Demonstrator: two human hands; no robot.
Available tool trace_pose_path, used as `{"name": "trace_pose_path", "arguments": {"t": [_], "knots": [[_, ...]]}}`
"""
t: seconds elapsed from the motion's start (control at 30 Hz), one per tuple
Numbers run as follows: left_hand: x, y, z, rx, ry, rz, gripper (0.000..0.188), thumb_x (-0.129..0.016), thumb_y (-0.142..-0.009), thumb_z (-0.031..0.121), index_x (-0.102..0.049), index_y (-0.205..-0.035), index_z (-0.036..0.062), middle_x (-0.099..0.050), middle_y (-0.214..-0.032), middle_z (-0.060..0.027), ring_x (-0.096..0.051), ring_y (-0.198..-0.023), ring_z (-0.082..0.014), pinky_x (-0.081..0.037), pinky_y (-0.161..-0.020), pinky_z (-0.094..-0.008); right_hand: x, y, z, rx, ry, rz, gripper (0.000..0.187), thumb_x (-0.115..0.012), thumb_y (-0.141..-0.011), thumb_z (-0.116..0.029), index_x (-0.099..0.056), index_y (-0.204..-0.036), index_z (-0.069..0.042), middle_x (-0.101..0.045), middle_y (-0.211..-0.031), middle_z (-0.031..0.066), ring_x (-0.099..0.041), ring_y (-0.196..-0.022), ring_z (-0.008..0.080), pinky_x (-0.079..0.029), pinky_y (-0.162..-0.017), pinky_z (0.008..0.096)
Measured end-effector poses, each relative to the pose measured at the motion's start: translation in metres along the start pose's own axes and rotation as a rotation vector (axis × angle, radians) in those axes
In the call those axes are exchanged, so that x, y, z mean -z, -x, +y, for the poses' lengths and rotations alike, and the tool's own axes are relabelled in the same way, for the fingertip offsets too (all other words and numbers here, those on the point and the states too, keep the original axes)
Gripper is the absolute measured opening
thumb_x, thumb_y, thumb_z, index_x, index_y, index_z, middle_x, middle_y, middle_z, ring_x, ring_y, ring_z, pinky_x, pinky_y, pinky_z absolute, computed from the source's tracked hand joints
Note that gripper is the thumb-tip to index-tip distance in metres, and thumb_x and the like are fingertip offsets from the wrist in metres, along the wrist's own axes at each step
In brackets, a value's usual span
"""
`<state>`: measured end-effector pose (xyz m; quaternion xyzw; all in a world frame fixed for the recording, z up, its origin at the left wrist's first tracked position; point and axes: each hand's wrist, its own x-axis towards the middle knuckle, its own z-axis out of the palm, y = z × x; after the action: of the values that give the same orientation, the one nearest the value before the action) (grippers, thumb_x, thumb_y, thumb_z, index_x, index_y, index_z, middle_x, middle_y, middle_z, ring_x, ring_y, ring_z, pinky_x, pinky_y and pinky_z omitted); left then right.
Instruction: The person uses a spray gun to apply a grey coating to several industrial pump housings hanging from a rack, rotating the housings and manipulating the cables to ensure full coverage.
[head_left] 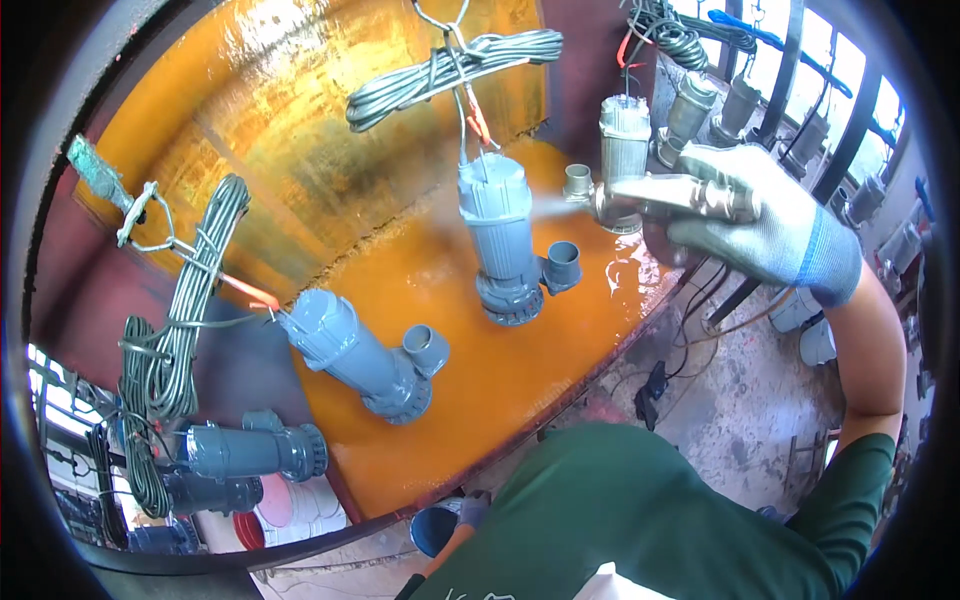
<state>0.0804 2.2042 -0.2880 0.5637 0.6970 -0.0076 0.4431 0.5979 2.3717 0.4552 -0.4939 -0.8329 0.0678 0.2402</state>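
My right hand (745,215), in a pale knit glove with a blue cuff, is closed round a metal spray gun (660,197). A pale mist leaves its nozzle toward a hanging blue-grey submersible pump (500,230), apart from the gun. That pump hangs upright from a hook beside a coiled dark green cable (455,78). Left of it, a second glossy blue-grey pump (360,350) hangs tilted. Low in the view, my gloved left hand (473,508) grips the side of a blue bucket (434,530); its fingers are partly hidden by my body.
Behind the pumps curves an orange-coated booth wall (290,130) above an orange wet-looking floor (450,400). A bare metal pump (625,135) hangs right of the gun, with more beyond. Blue-grey pumps (250,450) hang lower left near white pails (300,510). A hose (690,310) trails over concrete.
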Motion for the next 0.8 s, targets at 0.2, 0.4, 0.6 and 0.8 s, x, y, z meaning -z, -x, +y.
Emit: {"name": "trace_pose_path", "arguments": {"t": [0.2, 0.4, 0.6, 0.8], "knots": [[0.066, -0.015, 0.138, -0.542, 0.031, 0.209, 0.027, -0.064, -0.102, 0.017, -0.075, -0.124, 0.0056, -0.077, -0.113, -0.0156, -0.072, -0.101, -0.0307, -0.058, -0.092, -0.043, -0.019, 0.05, 0.016, -0.23, -0.027, -0.312, 0.024, -0.079, -0.092, -0.026, -0.071, -0.104, -0.006, -0.073, -0.086, 0.0174, -0.072, -0.078, 0.0377, -0.056, -0.072, 0.0445], [0.272, 0.046, 0.428, -1.074, 0.743, 0.528, 0.058, -0.061, -0.101, 0.002, -0.045, -0.157, 0.0015, -0.045, -0.161, -0.0141, -0.048, -0.143, -0.0286, -0.039, -0.12, -0.0437, -0.08, 0.12, 0.063, -0.589, -0.568, -0.18, 0.023, -0.078, -0.095, -0.019, -0.073, -0.112, -0.003, -0.076, -0.091, 0.0036, -0.068, -0.079, 0.0108, -0.055, -0.069, 0.0297], [0.427, 0.106, 0.582, -1.186, 0.758, 0.948, 0.067, -0.059, -0.107, 0.01, -0.03, -0.168, 0.0027, -0.03, -0.173, -0.0138, -0.04, -0.153, -0.0303, -0.032, -0.127, -0.0418, -0.135, 0.161, 0.104, -0.7, -0.714, -0.027, 0.028, -0.078, -0.096, -0.021, -0.074, -0.117, -0.002, -0.075, -0.097, 0.0029, -0.066, -0.083, 0.0096, -0.055, -0.075, 0.0304], [0.447, 0.118, 0.62, -1.273, 0.865, 0.793, 0.06, -0.057, -0.11, 0.013, -0.036, -0.163, -0.0047, -0.042, -0.166, -0.0182, -0.043, -0.152, -0.0278, -0.034, -0.127, -0.0392, -0.07, 0.127, 0.083, -0.499, -0.744, -0.044, 0.02, -0.074, -0.096, -0.014, -0.072, -0.111, -0.001, -0.075, -0.094, 0.0031, -0.066, -0.083, 0.0097, -0.056, -0.077, 0.0308]]}}
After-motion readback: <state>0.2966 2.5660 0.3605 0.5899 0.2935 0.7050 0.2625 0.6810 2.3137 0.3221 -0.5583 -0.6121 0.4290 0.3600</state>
